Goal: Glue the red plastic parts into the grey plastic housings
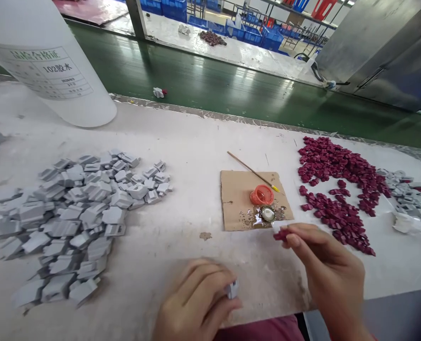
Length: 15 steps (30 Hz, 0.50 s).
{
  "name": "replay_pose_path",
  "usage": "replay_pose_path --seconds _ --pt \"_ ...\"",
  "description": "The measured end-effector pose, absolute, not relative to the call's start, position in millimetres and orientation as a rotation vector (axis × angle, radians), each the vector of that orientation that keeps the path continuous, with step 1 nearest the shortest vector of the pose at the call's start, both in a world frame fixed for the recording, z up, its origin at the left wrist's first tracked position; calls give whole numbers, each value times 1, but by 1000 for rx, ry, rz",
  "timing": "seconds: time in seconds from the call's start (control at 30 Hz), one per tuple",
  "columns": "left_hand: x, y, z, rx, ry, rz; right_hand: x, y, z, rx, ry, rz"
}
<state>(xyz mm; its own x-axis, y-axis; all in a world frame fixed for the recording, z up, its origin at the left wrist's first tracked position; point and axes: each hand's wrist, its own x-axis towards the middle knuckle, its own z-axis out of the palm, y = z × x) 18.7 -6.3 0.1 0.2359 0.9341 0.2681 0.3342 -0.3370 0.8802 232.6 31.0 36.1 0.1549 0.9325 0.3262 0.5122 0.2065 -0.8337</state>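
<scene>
My left hand [198,300], near the table's front edge, is closed around a small grey plastic part [232,289], most of it hidden by the fingers. Between the thumb and fingers of my right hand [324,265] is a small dark red plastic part [282,234]. It is just in front of a piece of cardboard [231,184]. On the cardboard are a red cap [262,194] with liquid in it, a bottle cap [268,213] in a wet puddle, and a thin stick [247,166] with a yellow tip.
Grey parts [71,208] lie heaped at left, dark red parts [338,163] at right. Beyond them sits a smaller pile of grey pieces [407,192]. A large white bottle [71,85] stands back left. A green conveyor belt [210,78] runs behind the table, carrying one grey-and-red piece [158,92].
</scene>
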Motion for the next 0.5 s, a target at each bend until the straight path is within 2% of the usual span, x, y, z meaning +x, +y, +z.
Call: replay_pose_path --seconds 0.2,0.5 --pt "21 -12 -6 1965 1308 1020 201 -3 22 -1358 -1477 849" --pt "21 -14 -6 1906 1307 1039 193 -16 11 -1284 -1583 724"
